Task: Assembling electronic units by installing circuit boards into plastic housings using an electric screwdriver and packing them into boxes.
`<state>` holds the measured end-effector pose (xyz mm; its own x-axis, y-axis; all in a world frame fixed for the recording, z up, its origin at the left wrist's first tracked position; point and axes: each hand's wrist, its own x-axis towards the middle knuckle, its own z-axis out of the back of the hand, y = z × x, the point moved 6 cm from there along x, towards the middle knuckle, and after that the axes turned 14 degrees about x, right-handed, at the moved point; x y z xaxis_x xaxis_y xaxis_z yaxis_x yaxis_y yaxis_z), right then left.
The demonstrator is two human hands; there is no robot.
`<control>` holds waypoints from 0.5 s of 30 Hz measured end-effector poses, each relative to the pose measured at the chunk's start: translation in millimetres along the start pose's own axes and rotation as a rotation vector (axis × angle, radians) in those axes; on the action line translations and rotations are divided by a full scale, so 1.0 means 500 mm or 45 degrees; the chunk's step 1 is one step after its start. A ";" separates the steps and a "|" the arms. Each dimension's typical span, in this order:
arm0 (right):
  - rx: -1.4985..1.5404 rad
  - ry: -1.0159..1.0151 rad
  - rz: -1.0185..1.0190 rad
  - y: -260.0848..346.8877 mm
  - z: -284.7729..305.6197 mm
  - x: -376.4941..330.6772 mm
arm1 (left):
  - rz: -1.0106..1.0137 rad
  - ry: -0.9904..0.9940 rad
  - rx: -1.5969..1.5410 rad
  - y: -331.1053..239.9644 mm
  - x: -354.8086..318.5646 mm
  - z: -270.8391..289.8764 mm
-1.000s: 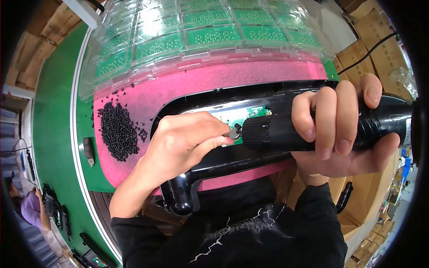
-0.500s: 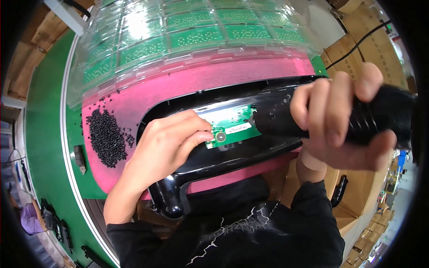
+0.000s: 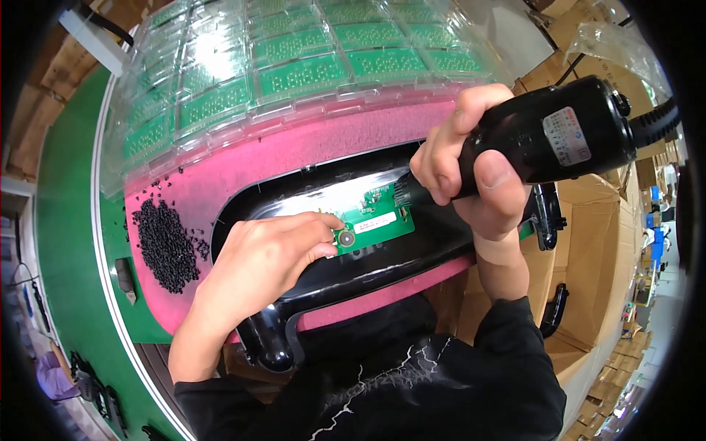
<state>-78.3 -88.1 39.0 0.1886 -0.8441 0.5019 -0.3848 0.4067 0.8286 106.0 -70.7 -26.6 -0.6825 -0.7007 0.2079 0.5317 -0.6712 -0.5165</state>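
A green circuit board (image 3: pixel 375 226) lies inside a long black plastic housing (image 3: pixel 353 283) with a stub handle at its near left. At the board's left end, beside a round component, my left hand (image 3: pixel 268 253) pinches its edge between thumb and fingers. My right hand (image 3: pixel 491 209) wraps round a black electric screwdriver (image 3: pixel 518 128), which slants up to the right with its cord trailing off. Its front end is at the right end of the board; the bit itself cannot be made out.
The housing rests on a pink mat (image 3: pixel 316 158). Left of it is a heap of small black screws (image 3: pixel 168 246). Clear plastic trays (image 3: pixel 298 73) of green boards stand behind. An open carton (image 3: pixel 588 250) at right holds a black part (image 3: pixel 555 310). A small dark tool (image 3: pixel 126 279) lies at left.
The screwdriver has swung from nearly level to slanting up to the right, and my right hand has moved left and closed round it. My left hand stays on the board's edge.
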 end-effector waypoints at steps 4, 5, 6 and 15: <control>-0.021 -0.001 -0.031 -0.013 -0.002 0.004 | 0.050 0.018 0.024 -0.001 0.000 0.002; -0.038 0.009 -0.067 -0.019 -0.001 0.004 | 0.051 0.023 0.037 0.000 0.001 0.001; 0.034 0.025 -0.067 -0.024 -0.005 0.004 | 0.058 0.044 0.029 0.002 0.001 -0.001; -0.066 -0.013 -0.061 -0.026 -0.014 0.001 | 0.037 0.028 0.029 0.000 -0.008 0.002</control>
<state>-66.9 -91.3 30.0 0.1964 -0.8665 0.4589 -0.3281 0.3830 0.8635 109.3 -68.1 -26.3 -0.6774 -0.7145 0.1748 0.5626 -0.6563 -0.5027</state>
